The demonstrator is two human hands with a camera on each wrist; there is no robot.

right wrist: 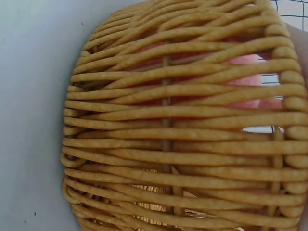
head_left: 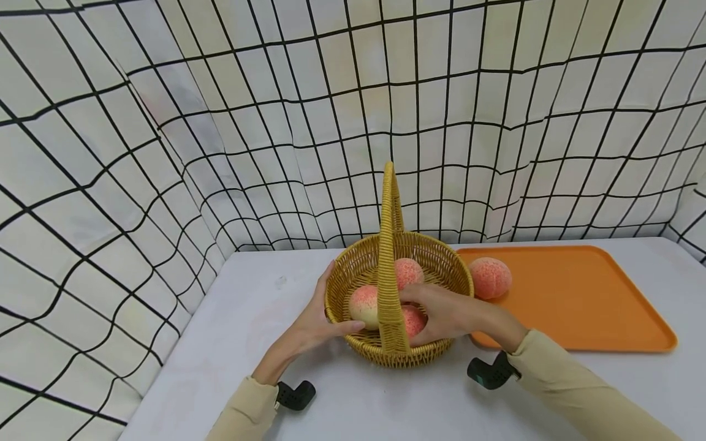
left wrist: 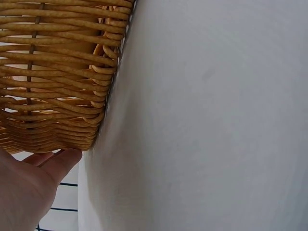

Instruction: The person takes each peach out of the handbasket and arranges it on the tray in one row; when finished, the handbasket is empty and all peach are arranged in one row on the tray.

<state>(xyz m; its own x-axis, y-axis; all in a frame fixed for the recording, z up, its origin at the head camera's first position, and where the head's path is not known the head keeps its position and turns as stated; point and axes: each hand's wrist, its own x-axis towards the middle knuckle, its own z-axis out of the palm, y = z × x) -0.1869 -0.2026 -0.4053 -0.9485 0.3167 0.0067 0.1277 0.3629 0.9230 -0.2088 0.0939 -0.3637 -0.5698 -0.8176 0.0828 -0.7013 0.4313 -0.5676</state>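
Note:
A yellow wicker basket (head_left: 353, 263) with a tall arched handle (head_left: 389, 257) stands on the table, with peaches in it. My left hand (head_left: 314, 321) holds the basket's left side, thumb over the rim and fingers along the outer wall; part of that hand (left wrist: 29, 187) shows against the weave in the left wrist view. Reaching over the right rim, my right hand (head_left: 441, 309) grips a pink peach (head_left: 413, 320) low inside, partly hidden by the handle. A pale-and-pink peach (head_left: 364, 306) lies left of the handle, and another peach (head_left: 409, 272) sits behind the right fingers.
On the right, an orange tray (head_left: 573, 300) lies flat on the white table (head_left: 248, 294). One peach (head_left: 489, 278) rests at the tray's left end, close by the basket. Behind the table rises a white wall covered by black netting (head_left: 353, 122).

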